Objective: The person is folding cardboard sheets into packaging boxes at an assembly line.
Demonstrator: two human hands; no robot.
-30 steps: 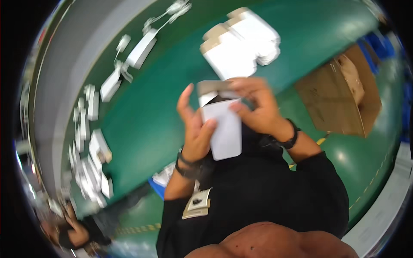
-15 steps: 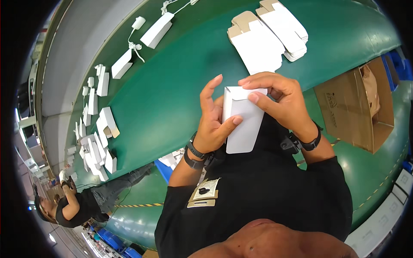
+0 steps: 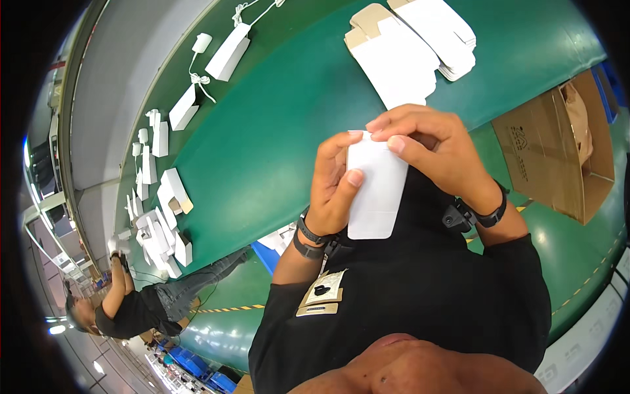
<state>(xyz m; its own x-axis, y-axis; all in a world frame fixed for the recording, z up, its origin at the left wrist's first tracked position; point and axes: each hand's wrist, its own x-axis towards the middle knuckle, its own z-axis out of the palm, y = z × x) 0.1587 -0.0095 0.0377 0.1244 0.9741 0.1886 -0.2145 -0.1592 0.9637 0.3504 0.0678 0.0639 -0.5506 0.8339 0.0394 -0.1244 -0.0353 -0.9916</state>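
Note:
A slim white carton point(image 3: 377, 187) is held up between both hands in front of my chest. My left hand point(image 3: 335, 177) wraps its left side, with the thumb on the front face and the index finger at the top edge. At the upper right corner, my right hand point(image 3: 426, 141) pinches the top end, thumb on the front and fingers along the upper edge. The top flap is mostly covered by the fingers. Just beyond the hands lies a stack of flat white cartons point(image 3: 394, 62) with brown inner sides, a second stack point(image 3: 436, 33) beside it.
A green table point(image 3: 262, 151) runs across. Along its far left side stand white cartons point(image 3: 226, 56) with white plugs point(image 3: 202, 43) and cables, and a pile of cartons point(image 3: 161, 236). A brown cardboard box point(image 3: 538, 154) is at the right. Another person point(image 3: 141, 305) works at the left.
The flap at the carton's top, raised a little before, is now pressed in or flat at the top edge. My left index finger has come down onto that edge.

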